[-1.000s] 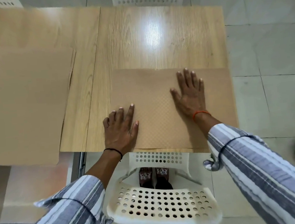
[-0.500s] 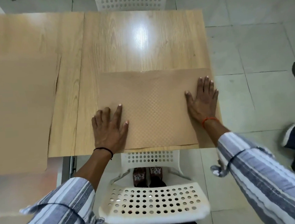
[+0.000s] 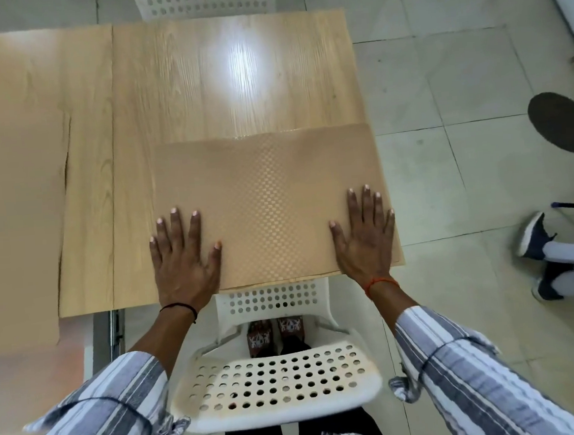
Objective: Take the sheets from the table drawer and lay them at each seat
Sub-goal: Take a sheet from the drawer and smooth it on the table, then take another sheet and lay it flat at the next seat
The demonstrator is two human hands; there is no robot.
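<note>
The sheet point(image 3: 270, 201), tan with a fine checked texture, lies flat at the near right end of the wooden table point(image 3: 225, 67), its near edge along the table's near edge and its right edge at the table's right edge. A second, plain tan sheet point(image 3: 14, 211) lies on the left, hanging past the near edge. A white perforated chair point(image 3: 275, 386) stands tucked just below me at this seat. My left hand point(image 3: 184, 259) presses flat, fingers spread, on the sheet's near left corner; my right hand point(image 3: 366, 238) presses flat, fingers straight, on its near right corner.
</note>
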